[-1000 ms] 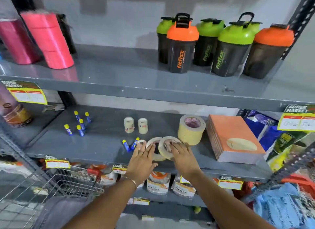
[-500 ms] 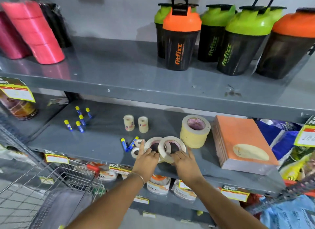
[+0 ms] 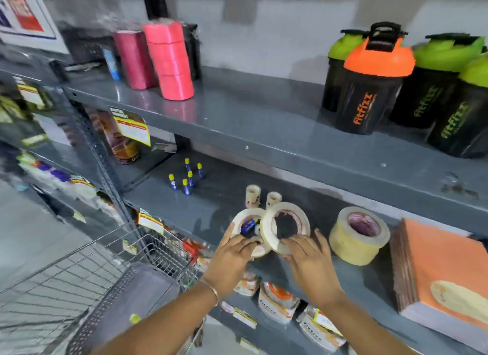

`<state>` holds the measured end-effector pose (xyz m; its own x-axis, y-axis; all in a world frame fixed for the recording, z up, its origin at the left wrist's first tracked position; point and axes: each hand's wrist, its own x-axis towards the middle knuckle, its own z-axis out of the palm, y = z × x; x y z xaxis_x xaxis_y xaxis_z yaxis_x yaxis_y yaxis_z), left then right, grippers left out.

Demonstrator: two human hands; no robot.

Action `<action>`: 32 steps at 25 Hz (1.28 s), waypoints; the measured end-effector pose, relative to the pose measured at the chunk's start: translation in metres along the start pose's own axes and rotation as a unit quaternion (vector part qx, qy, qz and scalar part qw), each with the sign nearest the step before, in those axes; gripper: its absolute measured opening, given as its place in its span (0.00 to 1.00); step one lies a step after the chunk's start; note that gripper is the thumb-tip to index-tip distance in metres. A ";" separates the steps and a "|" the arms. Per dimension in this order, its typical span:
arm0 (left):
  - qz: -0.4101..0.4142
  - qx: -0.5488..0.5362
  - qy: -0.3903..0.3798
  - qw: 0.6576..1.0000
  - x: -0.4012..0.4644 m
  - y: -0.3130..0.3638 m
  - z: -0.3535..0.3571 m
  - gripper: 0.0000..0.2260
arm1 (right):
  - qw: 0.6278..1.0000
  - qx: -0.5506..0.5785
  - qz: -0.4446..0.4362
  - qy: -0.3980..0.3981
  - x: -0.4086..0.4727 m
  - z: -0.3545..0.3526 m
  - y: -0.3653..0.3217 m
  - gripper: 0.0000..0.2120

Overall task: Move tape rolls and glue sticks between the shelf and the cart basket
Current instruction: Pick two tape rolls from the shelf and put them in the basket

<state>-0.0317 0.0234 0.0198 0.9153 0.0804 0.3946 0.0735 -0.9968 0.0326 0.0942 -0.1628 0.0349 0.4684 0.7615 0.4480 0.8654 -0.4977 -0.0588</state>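
Observation:
My left hand (image 3: 233,258) grips a thin white tape roll (image 3: 239,218) held upright just above the middle shelf (image 3: 211,212). My right hand (image 3: 307,259) grips a second white tape roll (image 3: 303,217) that overlaps the first. Through the left roll's hole I see a blue glue stick (image 3: 247,225) lying on the shelf. Several blue glue sticks with yellow caps (image 3: 188,176) stand further back on the left. Two small tape rolls (image 3: 253,196) stand upright behind my hands. A thick beige tape roll (image 3: 359,235) sits to the right. The wire cart basket (image 3: 79,275) is at the lower left.
A stack of orange packs (image 3: 443,270) lies at the shelf's right end. Shaker bottles (image 3: 375,85) and pink rolls (image 3: 170,61) stand on the upper shelf. Packets (image 3: 277,302) fill the shelf below. A perforated upright post (image 3: 100,154) stands between shelf and cart.
Both hands have lifted the two white tape rolls upright off the shelf. The view has swung left, which brings more of the cart basket into sight.

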 end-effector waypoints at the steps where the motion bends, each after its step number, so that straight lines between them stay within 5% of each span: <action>1: -0.020 0.011 0.008 1.000 -0.014 -0.014 -0.007 0.20 | 1.000 0.009 -0.024 -0.006 0.011 0.003 -0.015 0.15; 9: -0.248 0.045 -0.043 0.967 -0.162 -0.145 -0.051 0.13 | 0.970 0.102 -0.220 -0.034 0.086 0.070 -0.195 0.10; 12: -0.357 0.012 -0.116 0.927 -0.242 -0.194 -0.037 0.11 | 0.945 0.112 -0.281 -0.123 0.106 0.111 -0.274 0.13; 18: -0.439 -0.063 -0.226 0.867 -0.345 -0.243 0.021 0.06 | 0.864 0.055 -0.320 -0.385 0.129 0.214 -0.382 0.19; 22: -0.423 -0.080 -0.270 0.861 -0.368 -0.256 0.091 0.15 | 0.832 -0.001 -0.257 -0.491 0.127 0.286 -0.413 0.14; 26: -0.490 -0.166 -0.340 0.786 -0.379 -0.247 0.155 0.22 | 0.781 -0.092 -0.266 -0.557 0.112 0.358 -0.416 0.12; 28: -0.495 -0.182 -0.342 0.778 -0.384 -0.240 0.177 0.25 | 0.753 -0.135 -0.287 -0.577 0.101 0.390 -0.416 0.17; 32: -0.496 -0.205 -0.356 0.765 -0.382 -0.227 0.210 0.14 | 0.704 -0.178 -0.307 -0.615 0.081 0.429 -0.413 0.25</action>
<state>-0.3153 0.2184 -0.3311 0.4836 0.6315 -0.6061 0.8753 -0.3493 0.3344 -0.1489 0.2829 -0.2872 0.0146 0.5535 -0.8327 0.9750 0.1769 0.1347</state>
